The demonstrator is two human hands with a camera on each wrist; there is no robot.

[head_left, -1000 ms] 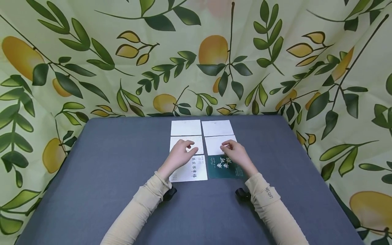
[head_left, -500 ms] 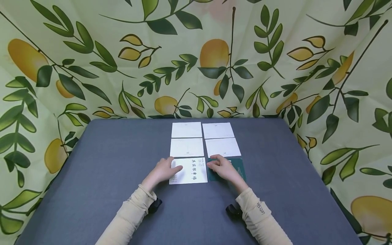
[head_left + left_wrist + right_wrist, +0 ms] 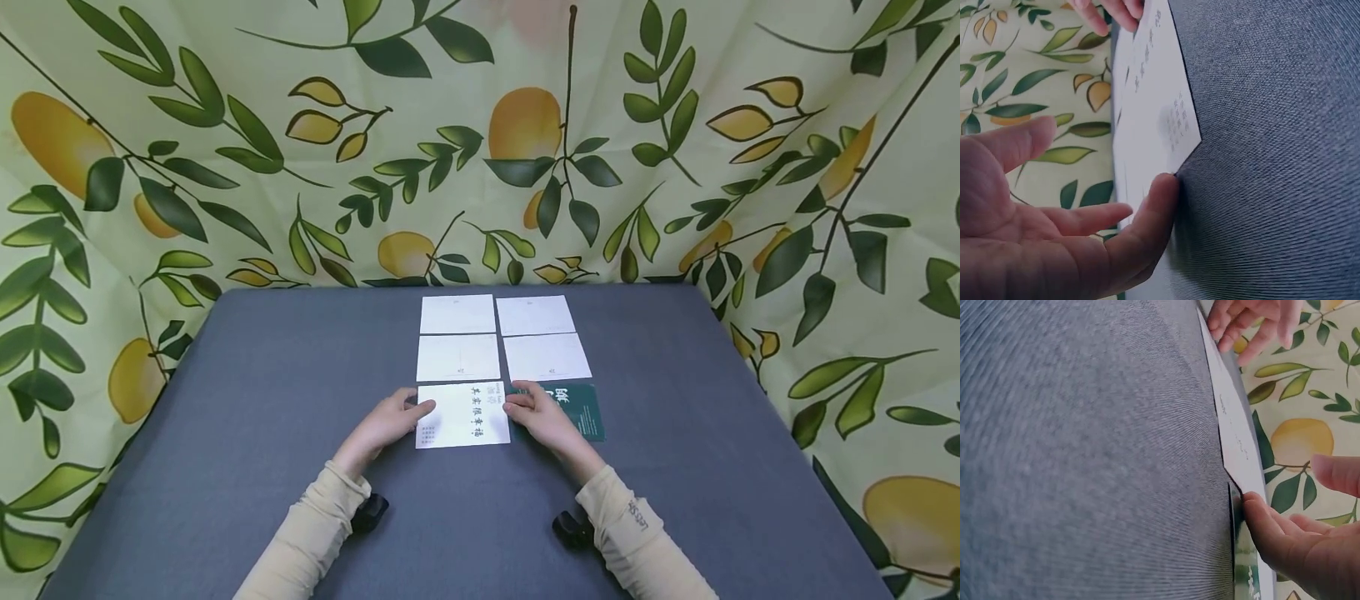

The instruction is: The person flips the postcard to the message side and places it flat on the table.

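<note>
A white card with printed characters (image 3: 453, 417) lies in the front row, nearest the person. At its left edge is my left hand (image 3: 384, 423); in the left wrist view a fingertip (image 3: 1163, 187) meets the card's edge while the thumb stands well apart. Over the inner part of a dark green card with white lettering (image 3: 581, 408), my right hand (image 3: 546, 417) has its fingertips at the white card's right edge. The right wrist view shows the right fingers (image 3: 1260, 519) touching that edge, thumb raised away from them. Part of the green card is hidden under the right hand.
Behind the front cards lie two rows of plain white cards, among them a back left card (image 3: 457, 315) and a middle right card (image 3: 547, 357). All rest on a grey cloth-covered table (image 3: 300, 350). A leaf-and-fruit patterned curtain (image 3: 450, 108) hangs behind it.
Both hands have come back from over the middle row to the sides of the white front card. In the last half second the left hand has drawn slightly left, the cards staying in place.
</note>
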